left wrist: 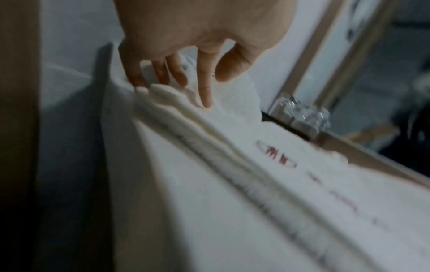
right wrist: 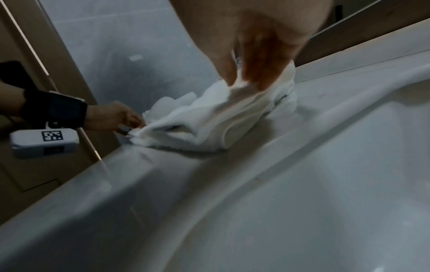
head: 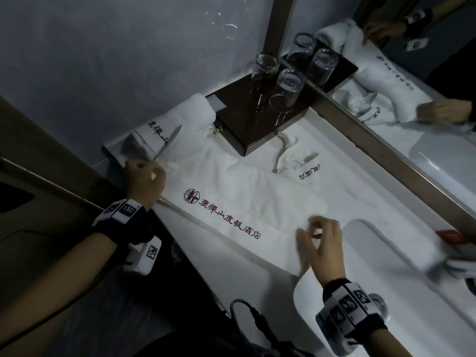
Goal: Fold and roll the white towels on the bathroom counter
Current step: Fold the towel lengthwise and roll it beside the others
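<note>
Towel (head: 247,199) lies lengthwise along the counter edge, left hand (head: 144,180) and right hand (head: 320,247) fingers pinching opposite ends

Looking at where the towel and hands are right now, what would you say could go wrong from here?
1. The towel lies along the counter's front edge; a tug might drag it off.
2. Its far side is bunched against the dark wooden box holding upturned glasses; a hard pull could nudge them.
3. The right hand pinches the end beside the sink, so that end may slip into the basin while the left hand holds the other end.
</note>
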{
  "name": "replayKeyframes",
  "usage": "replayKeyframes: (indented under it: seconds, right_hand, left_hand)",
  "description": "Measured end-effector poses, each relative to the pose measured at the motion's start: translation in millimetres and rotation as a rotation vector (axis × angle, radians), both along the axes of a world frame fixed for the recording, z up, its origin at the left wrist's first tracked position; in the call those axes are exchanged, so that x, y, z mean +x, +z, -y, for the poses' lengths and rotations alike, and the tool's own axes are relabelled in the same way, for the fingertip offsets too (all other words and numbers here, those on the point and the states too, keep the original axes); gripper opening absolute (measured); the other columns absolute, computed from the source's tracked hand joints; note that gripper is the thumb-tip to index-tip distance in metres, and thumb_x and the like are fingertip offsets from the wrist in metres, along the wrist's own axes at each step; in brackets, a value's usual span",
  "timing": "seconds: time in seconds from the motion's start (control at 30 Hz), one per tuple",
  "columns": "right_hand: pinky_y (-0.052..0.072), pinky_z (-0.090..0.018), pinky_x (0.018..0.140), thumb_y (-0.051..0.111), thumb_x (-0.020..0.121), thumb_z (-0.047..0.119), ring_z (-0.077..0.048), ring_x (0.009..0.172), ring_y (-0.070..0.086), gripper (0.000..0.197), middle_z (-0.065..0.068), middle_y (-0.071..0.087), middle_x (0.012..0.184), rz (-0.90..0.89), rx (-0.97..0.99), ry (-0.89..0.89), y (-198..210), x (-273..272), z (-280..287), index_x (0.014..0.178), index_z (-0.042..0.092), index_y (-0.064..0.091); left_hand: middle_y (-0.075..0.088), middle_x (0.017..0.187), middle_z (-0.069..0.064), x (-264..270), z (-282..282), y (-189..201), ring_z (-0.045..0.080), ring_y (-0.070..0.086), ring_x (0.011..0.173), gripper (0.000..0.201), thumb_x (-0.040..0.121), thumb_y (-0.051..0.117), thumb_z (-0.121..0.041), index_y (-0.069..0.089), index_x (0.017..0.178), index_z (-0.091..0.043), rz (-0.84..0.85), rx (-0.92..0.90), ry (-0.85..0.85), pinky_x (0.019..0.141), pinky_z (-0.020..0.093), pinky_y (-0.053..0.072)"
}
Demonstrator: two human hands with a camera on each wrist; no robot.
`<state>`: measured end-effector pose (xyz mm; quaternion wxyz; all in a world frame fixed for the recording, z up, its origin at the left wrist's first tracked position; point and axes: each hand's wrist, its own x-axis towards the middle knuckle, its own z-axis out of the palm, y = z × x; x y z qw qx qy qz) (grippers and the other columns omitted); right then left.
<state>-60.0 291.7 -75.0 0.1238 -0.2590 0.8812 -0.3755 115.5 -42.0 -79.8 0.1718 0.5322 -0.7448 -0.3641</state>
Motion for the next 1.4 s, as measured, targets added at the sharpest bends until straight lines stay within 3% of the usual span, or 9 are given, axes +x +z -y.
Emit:
replayKeyframes:
  seconds: [0.2, 0.3, 0.43, 0.57, 0.73, 0.87, 1.03, 1.27, 1.4]
  right_hand:
    - [0.037, -0.031, 0.084, 0.066, 0.079, 0.045, -0.024, 0.098, 0.051, 0.073, -0.008, 0.051, 0.108, 0.51, 0.044, -0.371, -3.6, -21.7, 33.1, 0.127, 0.004, 0.03]
    - [0.046, -0.038, 0.085, 0.066, 0.077, 0.051, -0.027, 0.091, 0.057, 0.063, -0.012, 0.062, 0.098, 0.51, 0.108, -0.357, -8.4, -35.9, 29.3, 0.106, -0.004, 0.055]
    - [0.04, -0.036, 0.073, 0.069, 0.078, 0.04, -0.029, 0.086, 0.052, 0.037, -0.01, 0.054, 0.088, 0.329, 0.033, -0.313, -2.7, -43.8, 21.0, 0.084, 0.012, 0.047]
    - [0.046, -0.042, 0.082, 0.067, 0.079, 0.042, -0.032, 0.093, 0.055, 0.043, -0.014, 0.056, 0.099, 0.336, 0.018, -0.271, -5.5, -42.7, 16.6, 0.102, 0.014, 0.044]
    - [0.046, -0.045, 0.095, 0.069, 0.069, 0.058, -0.029, 0.097, 0.061, 0.065, -0.007, 0.066, 0.103, 0.591, 0.015, -0.302, -8.8, -45.7, 17.2, 0.106, 0.006, 0.055]
    - [0.05, -0.048, 0.091, 0.075, 0.071, 0.04, -0.03, 0.096, 0.062, 0.051, -0.009, 0.065, 0.104, 0.541, -0.077, -0.325, -5.3, -46.1, 20.4, 0.106, 0.011, 0.052]
    - [0.041, -0.035, 0.064, 0.065, 0.083, 0.028, -0.037, 0.088, 0.056, 0.029, -0.02, 0.058, 0.088, 0.308, -0.009, -0.239, 1.7, -45.1, 18.1, 0.097, 0.007, 0.053]
    - [0.039, -0.035, 0.099, 0.06, 0.087, 0.009, -0.03, 0.118, 0.052, 0.055, -0.013, 0.056, 0.129, 0.185, 0.027, -0.162, 7.4, -41.0, 19.7, 0.137, 0.016, 0.04]
    - [0.038, -0.034, 0.096, 0.063, 0.08, -0.001, -0.031, 0.116, 0.052, 0.049, -0.013, 0.056, 0.125, 0.07, 0.04, -0.119, 8.2, -41.8, 25.1, 0.125, 0.008, 0.047]
  left_hand:
    - [0.051, 0.123, 0.03, -5.5, 2.9, 7.1, 0.042, 0.051, 0.111, 0.056, 0.079, 0.067, -0.009, 0.036, 0.123, 0.006, 0.177, 0.022, -0.131, 0.096, 0.045, 0.043]
    - [0.055, 0.121, 0.027, 7.9, 1.7, 8.6, 0.039, 0.053, 0.111, 0.043, 0.081, 0.065, -0.01, 0.049, 0.117, 0.005, 0.279, 0.117, -0.215, 0.094, 0.04, 0.043]
    - [0.055, 0.126, 0.021, 49.3, -1.8, 9.2, 0.036, 0.053, 0.112, 0.052, 0.074, 0.07, -0.003, 0.052, 0.122, 0.0, 0.263, 0.453, -0.17, 0.098, 0.043, 0.044]
    - [0.048, 0.133, 0.018, 70.0, -15.5, 3.7, 0.033, 0.048, 0.119, 0.08, 0.065, 0.077, -0.021, 0.038, 0.133, -0.004, 0.195, 0.492, -0.185, 0.098, 0.04, 0.041]
    - [0.052, 0.129, 0.014, 51.2, -14.3, 0.0, 0.028, 0.054, 0.107, 0.064, 0.08, 0.066, -0.04, 0.04, 0.13, -0.009, -0.09, 0.525, 0.143, 0.086, 0.035, 0.043]
    - [0.065, 0.106, 0.013, 37.7, -18.2, 1.0, 0.028, 0.061, 0.093, 0.038, 0.082, 0.067, -0.032, 0.062, 0.107, -0.005, -0.144, 0.409, 0.075, 0.074, 0.028, 0.044]
    - [0.061, 0.116, 0.02, 48.0, -20.7, -0.9, 0.032, 0.057, 0.106, 0.034, 0.085, 0.064, -0.014, 0.057, 0.115, 0.0, -0.114, 0.301, 0.023, 0.091, 0.039, 0.046]
    - [0.051, 0.131, 0.019, 53.3, -35.5, -4.6, 0.033, 0.048, 0.12, 0.056, 0.082, 0.059, 0.006, 0.038, 0.132, -0.003, -0.184, 0.411, 0.004, 0.101, 0.041, 0.038]
    - [0.051, 0.13, 0.018, 53.0, -44.6, -8.5, 0.03, 0.049, 0.119, 0.057, 0.081, 0.063, 0.003, 0.036, 0.132, -0.001, -0.2, 0.391, 0.026, 0.095, 0.035, 0.038]
